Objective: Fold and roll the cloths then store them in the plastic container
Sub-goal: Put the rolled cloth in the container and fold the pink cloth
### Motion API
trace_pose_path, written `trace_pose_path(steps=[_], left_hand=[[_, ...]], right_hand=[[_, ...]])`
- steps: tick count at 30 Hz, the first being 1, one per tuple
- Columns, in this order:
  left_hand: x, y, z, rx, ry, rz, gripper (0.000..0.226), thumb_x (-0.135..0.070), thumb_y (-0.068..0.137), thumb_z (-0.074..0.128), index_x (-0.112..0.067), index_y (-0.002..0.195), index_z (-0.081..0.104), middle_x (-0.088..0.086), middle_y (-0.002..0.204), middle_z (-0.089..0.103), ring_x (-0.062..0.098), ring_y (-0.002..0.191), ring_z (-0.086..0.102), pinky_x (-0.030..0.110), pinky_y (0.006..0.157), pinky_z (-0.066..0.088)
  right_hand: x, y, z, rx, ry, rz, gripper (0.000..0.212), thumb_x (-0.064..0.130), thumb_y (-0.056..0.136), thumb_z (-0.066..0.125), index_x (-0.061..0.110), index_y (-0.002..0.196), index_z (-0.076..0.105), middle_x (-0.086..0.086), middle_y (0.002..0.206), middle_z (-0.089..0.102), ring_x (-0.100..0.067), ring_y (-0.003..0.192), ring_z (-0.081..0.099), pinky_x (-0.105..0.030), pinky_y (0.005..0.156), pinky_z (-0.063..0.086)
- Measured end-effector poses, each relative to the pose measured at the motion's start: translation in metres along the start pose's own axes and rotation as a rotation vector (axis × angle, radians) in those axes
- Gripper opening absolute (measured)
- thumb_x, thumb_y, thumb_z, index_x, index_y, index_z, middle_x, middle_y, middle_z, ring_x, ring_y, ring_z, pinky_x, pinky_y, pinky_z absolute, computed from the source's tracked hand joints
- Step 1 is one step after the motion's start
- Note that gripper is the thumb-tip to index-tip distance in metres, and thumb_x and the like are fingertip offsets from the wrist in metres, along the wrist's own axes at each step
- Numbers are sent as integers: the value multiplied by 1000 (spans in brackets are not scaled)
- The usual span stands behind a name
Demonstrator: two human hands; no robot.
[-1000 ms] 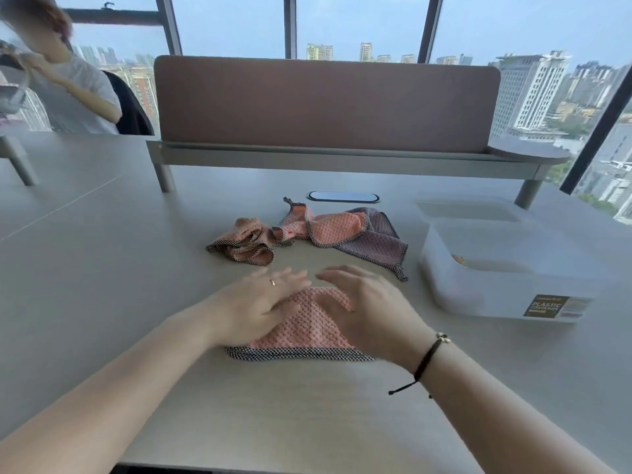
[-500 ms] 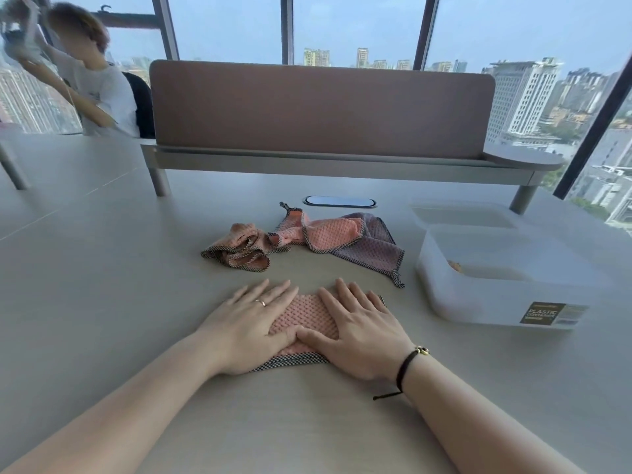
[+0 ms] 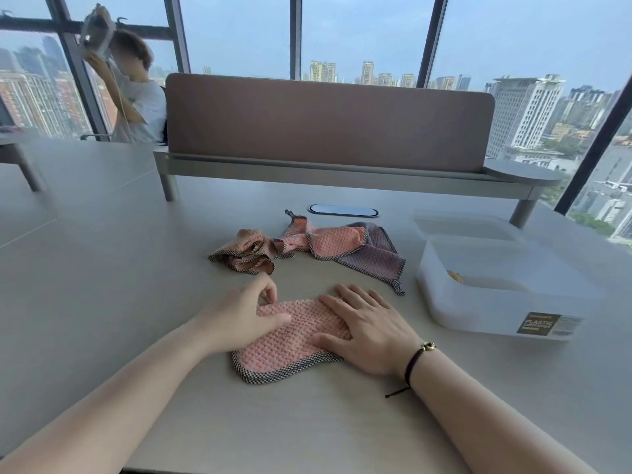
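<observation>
A pink cloth [image 3: 290, 340] lies folded on the table [image 3: 102, 302] between a person's two hands. The right hand [image 3: 369, 331] presses flat, fingers spread, on the cloth's right side. The left hand [image 3: 244, 314] rests on its left edge, fingers curled and pinching the far corner. Beyond them lie a crumpled cloth [image 3: 244, 253] and a pink-and-purple cloth [image 3: 345, 248]. The plastic container [image 3: 496, 302] stands open, well right of the hands.

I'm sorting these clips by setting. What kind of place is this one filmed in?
Probably a high-rise office. A long shared desk carries a padded divider screen and a cable port, and tall windows look out over city towers from well above street level.
</observation>
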State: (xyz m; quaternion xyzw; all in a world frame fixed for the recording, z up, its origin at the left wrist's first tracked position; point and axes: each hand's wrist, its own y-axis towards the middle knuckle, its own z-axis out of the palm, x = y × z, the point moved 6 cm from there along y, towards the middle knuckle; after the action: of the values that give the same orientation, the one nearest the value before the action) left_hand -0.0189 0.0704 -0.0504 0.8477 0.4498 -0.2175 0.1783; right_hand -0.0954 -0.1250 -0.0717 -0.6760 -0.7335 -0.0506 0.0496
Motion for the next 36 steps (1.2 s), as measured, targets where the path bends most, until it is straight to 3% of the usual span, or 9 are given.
trace_pose_path(steps=[4,7,12,15,18,24,27,31,36], left_hand=[[3,-1,-9,123,33,-24,34,-45,74,81,-33,93,55,-16,98,59,2,87,56,16,69,41],[4,-2,-15,236,28,-23,33,-39,75,82,-33,97,58,-12,96,64,6,85,58,23,75,46],[1,-18,-5,596,-307,-37,20,-19,82,79,-25,96,67,-4,82,73,10,61,55,23,53,42],[-5,-27,0,732,-423,2,31,-6,80,79,-15,108,68,6,94,76,18,78,65,30,67,47],[-11,-27,4,654,-533,48,33,4,84,72,-14,111,69,10,99,77,19,81,69,29,72,51],[-19,-8,-4,161,-430,214,27,-10,80,79,-33,94,79,-8,72,74,11,59,64,23,55,47],[-21,-8,-10,20,-287,332,16,-26,76,84,-40,79,78,-13,82,64,5,72,61,21,67,45],[-24,-12,-6,87,-315,376,9,-36,78,71,-28,76,68,-12,99,69,8,98,66,21,91,45],[-26,-11,10,163,-550,281,19,-36,79,64,-18,76,58,-3,62,51,13,59,42,28,56,35]], right_hand=[[9,-14,-18,-356,-88,-100,67,77,85,40,33,134,53,2,141,53,-19,131,49,-39,113,32],[9,-26,-22,-534,-93,-152,44,65,86,52,29,110,64,5,110,59,-19,99,59,-36,91,47],[-16,-24,-22,-521,-66,-11,27,58,86,57,33,94,67,12,93,62,-16,91,61,-32,79,45],[-33,-16,-19,-456,152,87,13,41,89,64,32,95,71,15,95,68,-12,92,65,-32,81,50],[-41,-7,-14,-395,332,140,15,28,91,63,32,102,72,16,106,67,-11,100,62,-33,89,50],[-38,-2,-10,-312,407,86,16,36,85,70,33,101,72,17,106,59,-5,100,58,-23,90,45],[-41,-1,-12,-310,426,75,15,34,84,73,32,99,73,15,105,60,-4,99,58,-21,91,44],[-42,-1,-11,-324,442,47,12,32,85,74,31,97,74,16,106,62,-4,100,59,-26,95,46],[-23,-12,-23,-377,570,-28,29,53,86,66,26,90,76,18,104,69,0,103,62,-32,94,49]])
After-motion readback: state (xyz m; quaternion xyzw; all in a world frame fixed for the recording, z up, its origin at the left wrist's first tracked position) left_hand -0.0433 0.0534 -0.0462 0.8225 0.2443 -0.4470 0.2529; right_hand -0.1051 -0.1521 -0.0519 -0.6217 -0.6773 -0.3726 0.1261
